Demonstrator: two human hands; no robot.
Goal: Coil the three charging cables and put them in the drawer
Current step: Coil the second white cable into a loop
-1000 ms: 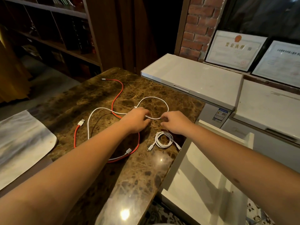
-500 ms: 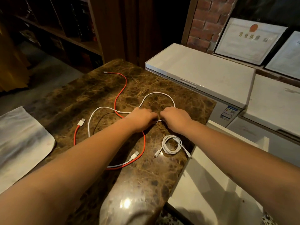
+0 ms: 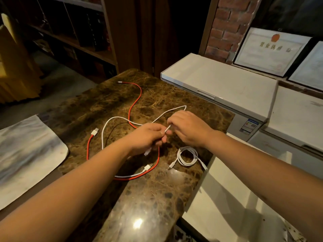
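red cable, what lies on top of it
The uncoiled white cable crosses over the red cable behind the left hand, and its white plug end rests along the red cable's near loop. The left forearm covers part of that loop.

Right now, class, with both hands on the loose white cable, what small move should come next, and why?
Probably the right hand draws in the far bend of the white cable toward the left hand to form a loop: it lies uncoiled on the table.

White cable point(image 3: 111, 120) uncoiled, red cable point(image 3: 134, 100) sprawled, small white cable point(image 3: 187, 157) coiled.
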